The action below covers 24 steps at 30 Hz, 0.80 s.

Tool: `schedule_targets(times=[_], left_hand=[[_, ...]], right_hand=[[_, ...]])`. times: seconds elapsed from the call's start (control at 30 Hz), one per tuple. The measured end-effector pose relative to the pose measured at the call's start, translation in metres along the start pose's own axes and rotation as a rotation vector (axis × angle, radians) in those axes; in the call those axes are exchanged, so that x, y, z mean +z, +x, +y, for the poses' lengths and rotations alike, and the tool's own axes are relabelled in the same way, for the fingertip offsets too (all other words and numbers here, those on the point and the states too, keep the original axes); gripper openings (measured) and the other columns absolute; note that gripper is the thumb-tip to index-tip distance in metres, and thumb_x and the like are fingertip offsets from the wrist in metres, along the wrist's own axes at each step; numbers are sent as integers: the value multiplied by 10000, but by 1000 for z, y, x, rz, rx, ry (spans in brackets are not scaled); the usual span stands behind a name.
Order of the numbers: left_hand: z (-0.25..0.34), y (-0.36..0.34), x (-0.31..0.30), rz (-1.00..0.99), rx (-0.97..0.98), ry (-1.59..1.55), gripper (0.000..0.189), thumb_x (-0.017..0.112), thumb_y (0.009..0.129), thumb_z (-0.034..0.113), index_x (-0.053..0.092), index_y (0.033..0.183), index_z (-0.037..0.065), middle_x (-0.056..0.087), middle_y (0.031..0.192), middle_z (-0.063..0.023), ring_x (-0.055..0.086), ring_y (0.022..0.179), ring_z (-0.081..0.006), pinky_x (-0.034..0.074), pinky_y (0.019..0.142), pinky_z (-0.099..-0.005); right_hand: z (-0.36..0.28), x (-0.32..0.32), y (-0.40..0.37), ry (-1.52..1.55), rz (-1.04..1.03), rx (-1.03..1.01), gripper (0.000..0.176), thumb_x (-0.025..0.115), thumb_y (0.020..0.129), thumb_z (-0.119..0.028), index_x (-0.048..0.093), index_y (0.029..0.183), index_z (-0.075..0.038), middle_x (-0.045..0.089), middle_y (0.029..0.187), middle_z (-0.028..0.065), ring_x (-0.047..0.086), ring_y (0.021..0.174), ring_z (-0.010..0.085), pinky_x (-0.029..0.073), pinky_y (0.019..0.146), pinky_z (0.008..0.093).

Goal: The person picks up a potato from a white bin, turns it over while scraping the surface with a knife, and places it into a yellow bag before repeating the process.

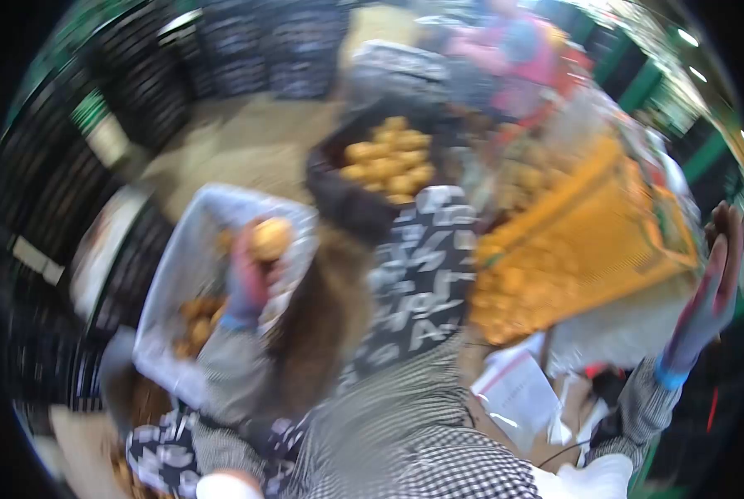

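Observation:
My left hand, in a blue and reddish glove, is closed around a round yellow-orange fruit. It is over a crate lined with white plastic, where more round fruit lies low down, partly hidden by my forearm. My right hand, gloved in grey-blue, is raised at the far right with its fingers stretched out and nothing visible in it. Close to it is the end of an orange mesh sack bulging with similar fruit. Motion blurs the whole view.
A dark-lined crate holds a pile of yellow fruit ahead. Stacks of black crates line the left and back. Another person in pink is at the top right. White papers lie below the sack.

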<state>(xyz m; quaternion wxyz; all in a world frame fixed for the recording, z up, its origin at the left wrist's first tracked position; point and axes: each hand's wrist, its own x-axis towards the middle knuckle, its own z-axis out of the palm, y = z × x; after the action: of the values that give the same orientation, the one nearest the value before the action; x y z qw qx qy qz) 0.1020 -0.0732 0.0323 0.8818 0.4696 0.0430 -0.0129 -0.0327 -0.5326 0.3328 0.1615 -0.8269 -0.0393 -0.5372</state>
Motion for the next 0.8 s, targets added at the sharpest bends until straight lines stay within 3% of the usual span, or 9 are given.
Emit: schedule_targets(times=[0.07, 0.1, 0.17, 0.2, 0.27, 0.37, 0.63, 0.7, 0.8], left_hand=[[10, -15, 13, -98, 19, -62, 425, 367, 1042, 424, 491, 1311, 119, 628, 983, -54, 569, 608, -85, 419, 438, -192], [14, -23, 22, -74, -6, -75, 442, 375, 1041, 410, 448, 1351, 104, 632, 1018, -79, 607, 640, -117, 462, 468, -202], [21, -38, 26, -153, -82, -79, 494, 377, 1039, 411, 370, 1410, 85, 629, 1071, -111, 657, 709, -160, 535, 540, -231], [25, -47, 27, -140, -93, -72, 497, 382, 1036, 419, 388, 1402, 83, 626, 1092, -117, 656, 732, -155, 517, 533, -227], [36, -65, 39, -62, -114, -40, 512, 385, 1033, 437, 394, 1399, 81, 616, 1128, -119, 654, 786, -153, 507, 554, -228], [54, -93, 36, 57, -115, 30, 547, 395, 1027, 463, 359, 1417, 82, 590, 1176, -109, 648, 878, -161, 522, 629, -242], [34, -123, -19, 279, -141, 73, 598, 521, 998, 415, 312, 1445, 75, 511, 1261, -82, 589, 1005, -149, 525, 709, -258], [26, -119, -31, 293, 6, 215, 600, 536, 996, 400, 311, 1446, 72, 502, 1265, -76, 571, 1026, -133, 505, 754, -236], [7, -110, -48, 297, 175, 429, 615, 552, 992, 387, 303, 1450, 61, 492, 1279, -71, 542, 1067, -112, 468, 843, -222]], right_hand=[[-31, 74, -51, 382, -326, 81, 423, 392, 1036, -182, 470, 1389, 37, 552, 1354, 140, 529, 1244, 215, 417, 1030, 329], [-63, 116, -68, 639, -514, -20, 403, 449, 1005, -127, 491, 1371, 38, 558, 1346, 139, 549, 1199, 207, 436, 997, 325], [-104, 194, -101, 598, -747, -301, 526, 639, 867, 1, 498, 1373, 9, 585, 1301, 146, 625, 974, 175, 513, 842, 321], [-128, 223, -122, 801, -912, -68, 536, 730, 838, -178, 548, 1327, -52, 609, 1230, 162, 660, 938, 264, 535, 785, 370], [-167, 268, -147, 837, -1122, -133, 686, 739, 817, -363, 470, 1376, -70, 597, 1164, 190, 654, 907, 301, 531, 782, 370], [-202, 308, -193, 1067, -1038, -229, 586, 699, 848, -349, 506, 1323, -65, 605, 1159, 199, 645, 974, 325, 506, 839, 385], [-235, 353, -230, 1297, -1705, 170, 464, 521, 999, -322, 507, 1338, -5, 592, 1240, 99, 617, 1025, 194, 494, 893, 315], [-234, 362, -241, 1486, -1658, 260, 499, 546, 990, -335, 486, 1362, -8, 556, 1286, 76, 608, 1012, 165, 505, 847, 288], [-236, 368, -235, 1377, -1671, 116, 579, 753, 818, -194, 520, 1324, -38, 594, 1232, 126, 587, 1120, 239, 478, 926, 344]])
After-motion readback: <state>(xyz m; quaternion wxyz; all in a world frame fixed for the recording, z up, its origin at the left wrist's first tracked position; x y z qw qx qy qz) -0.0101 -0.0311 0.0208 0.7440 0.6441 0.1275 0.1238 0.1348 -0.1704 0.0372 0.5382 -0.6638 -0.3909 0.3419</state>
